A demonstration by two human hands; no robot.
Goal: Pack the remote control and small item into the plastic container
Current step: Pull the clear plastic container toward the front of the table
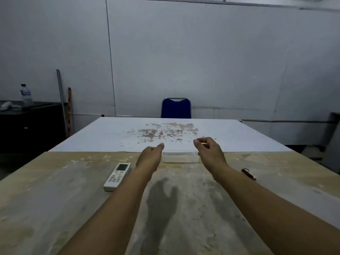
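Observation:
A clear plastic container (pixel 179 157) with its lid on lies flat on the table between my two hands. My left hand (pixel 150 156) hovers at its left end, fingers loosely curled and holding nothing. My right hand (pixel 208 150) hovers at its right end, fingers bent and apart, also holding nothing. A white remote control (pixel 117 176) lies face up to the left of my left forearm. A small dark brown item with a ring (pixel 248 174) lies on the table to the right of my right forearm.
The worn wooden table (pixel 55 199) meets a white table (pixel 110 133) with chipped paint behind the container. A blue chair (pixel 176 108) stands at the far side. A dark cabinet (pixel 31 126) with a water bottle (pixel 26 93) stands at far left.

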